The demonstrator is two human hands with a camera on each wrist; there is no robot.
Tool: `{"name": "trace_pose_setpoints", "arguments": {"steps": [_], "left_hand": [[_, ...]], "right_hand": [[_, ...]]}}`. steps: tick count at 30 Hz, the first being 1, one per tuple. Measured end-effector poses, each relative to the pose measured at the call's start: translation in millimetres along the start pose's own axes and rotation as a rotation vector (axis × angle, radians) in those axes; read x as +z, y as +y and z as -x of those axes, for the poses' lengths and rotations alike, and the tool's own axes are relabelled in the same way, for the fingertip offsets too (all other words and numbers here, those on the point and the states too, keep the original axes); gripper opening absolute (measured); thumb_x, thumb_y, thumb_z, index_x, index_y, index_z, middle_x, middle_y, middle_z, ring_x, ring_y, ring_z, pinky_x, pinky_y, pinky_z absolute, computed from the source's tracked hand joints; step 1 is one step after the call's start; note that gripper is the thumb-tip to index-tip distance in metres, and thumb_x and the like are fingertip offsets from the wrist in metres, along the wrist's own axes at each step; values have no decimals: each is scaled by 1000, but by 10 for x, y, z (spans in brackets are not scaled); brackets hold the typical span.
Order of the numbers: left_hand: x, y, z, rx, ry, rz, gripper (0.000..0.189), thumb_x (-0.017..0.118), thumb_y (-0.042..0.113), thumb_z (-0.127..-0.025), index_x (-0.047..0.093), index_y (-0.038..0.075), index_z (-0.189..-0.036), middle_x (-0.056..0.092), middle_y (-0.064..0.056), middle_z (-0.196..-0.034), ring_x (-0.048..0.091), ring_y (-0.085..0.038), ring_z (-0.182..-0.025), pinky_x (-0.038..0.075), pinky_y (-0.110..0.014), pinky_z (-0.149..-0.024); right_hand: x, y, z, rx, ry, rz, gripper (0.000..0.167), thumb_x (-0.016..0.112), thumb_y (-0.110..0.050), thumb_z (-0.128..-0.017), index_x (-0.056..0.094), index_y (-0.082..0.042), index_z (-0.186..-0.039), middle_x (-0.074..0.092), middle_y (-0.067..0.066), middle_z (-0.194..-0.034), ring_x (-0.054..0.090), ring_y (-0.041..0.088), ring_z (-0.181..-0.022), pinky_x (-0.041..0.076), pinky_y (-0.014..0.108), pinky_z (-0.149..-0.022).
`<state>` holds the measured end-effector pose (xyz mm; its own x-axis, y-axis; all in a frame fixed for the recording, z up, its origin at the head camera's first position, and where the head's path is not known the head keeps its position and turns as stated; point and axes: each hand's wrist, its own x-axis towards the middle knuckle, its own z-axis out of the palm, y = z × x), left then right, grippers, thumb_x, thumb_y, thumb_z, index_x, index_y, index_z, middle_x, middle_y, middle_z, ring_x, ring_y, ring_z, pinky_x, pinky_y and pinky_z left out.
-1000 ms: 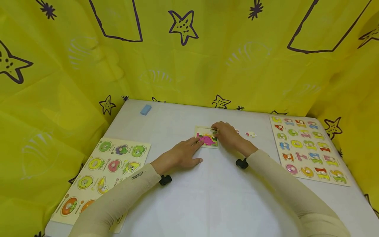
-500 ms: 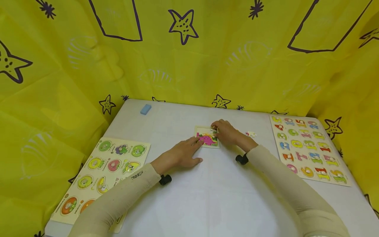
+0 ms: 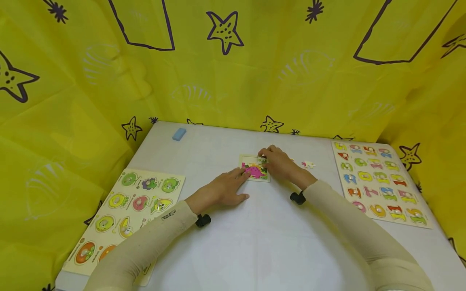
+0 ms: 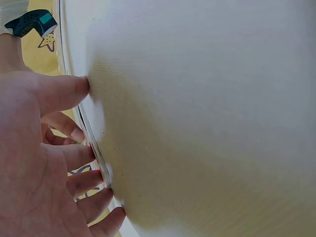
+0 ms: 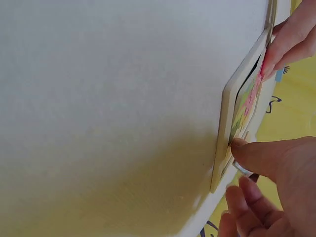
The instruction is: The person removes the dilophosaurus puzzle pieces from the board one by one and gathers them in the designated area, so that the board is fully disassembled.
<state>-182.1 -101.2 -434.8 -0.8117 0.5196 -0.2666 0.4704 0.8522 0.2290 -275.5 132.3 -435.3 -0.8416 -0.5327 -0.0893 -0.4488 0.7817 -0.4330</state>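
A small framed jigsaw puzzle (image 3: pixel 255 171) with a pink dinosaur picture lies in the middle of the white table. My left hand (image 3: pixel 228 189) rests its extended fingertips on the puzzle's left side, the thumb spread on the tabletop. Over the puzzle's upper right corner, my right hand (image 3: pixel 282 165) pinches a puzzle piece (image 5: pixel 243 169) between thumb and fingers. That piece is tilted and mostly covered by the fingers. Its thumb touches the frame's inner edge in the right wrist view. A loose puzzle piece (image 3: pixel 308 164) lies to the right; another beside the hand is nearly hidden.
A fruit peg board (image 3: pixel 142 178) lies at the left, partly under the left sleeve. At the right is a number peg board (image 3: pixel 376 184). A blue block (image 3: pixel 179 134) sits near the far left edge. Yellow patterned cloth (image 3: pixel 233 81) hangs behind the table.
The right hand's fingers have shifted slightly at the puzzle's upper right corner, and more of the pinched piece's green print shows. The left hand has stayed in place.
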Motion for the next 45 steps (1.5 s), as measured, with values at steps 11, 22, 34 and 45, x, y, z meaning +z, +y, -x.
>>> {"name": "trace_pose_setpoints", "arguments": {"steps": [11, 22, 34, 45], "left_hand": [[-8, 4, 2, 1, -3, 10, 79, 55, 53, -104, 27, 16, -169, 26, -9, -174, 28, -31, -160, 29, -47, -129], [-8, 9, -9, -12, -20, 4, 80, 54, 54, -104, 24, 18, -170, 22, -8, -175, 24, -30, -161, 26, -48, -130], [-14, 11, 2, -15, -26, 10, 81, 54, 54, -104, 23, 19, -170, 22, -7, -176, 23, -28, -162, 25, -47, -130], [-10, 10, -1, -11, -29, 3, 81, 53, 54, -104, 23, 18, -170, 21, -8, -176, 23, -29, -162, 25, -47, -130]], "right_hand": [[-90, -12, 62, -47, 110, -93, 27, 60, -9, -107, 71, -6, -131, 71, 15, -115, 65, 33, -108, 52, 53, -101], [-302, 170, 182, -38, 190, -179, 17, 64, -8, -105, 65, -1, -120, 72, 17, -112, 66, 33, -104, 55, 49, -94], [-507, 722, 603, 121, 268, -190, 24, 62, -18, -108, 70, -1, -123, 73, 18, -112, 65, 32, -101, 51, 33, -77], [-750, 1288, 989, 253, 144, -192, 38, 55, -31, -111, 67, 0, -131, 69, 25, -117, 64, 37, -101, 52, 39, -79]]}}
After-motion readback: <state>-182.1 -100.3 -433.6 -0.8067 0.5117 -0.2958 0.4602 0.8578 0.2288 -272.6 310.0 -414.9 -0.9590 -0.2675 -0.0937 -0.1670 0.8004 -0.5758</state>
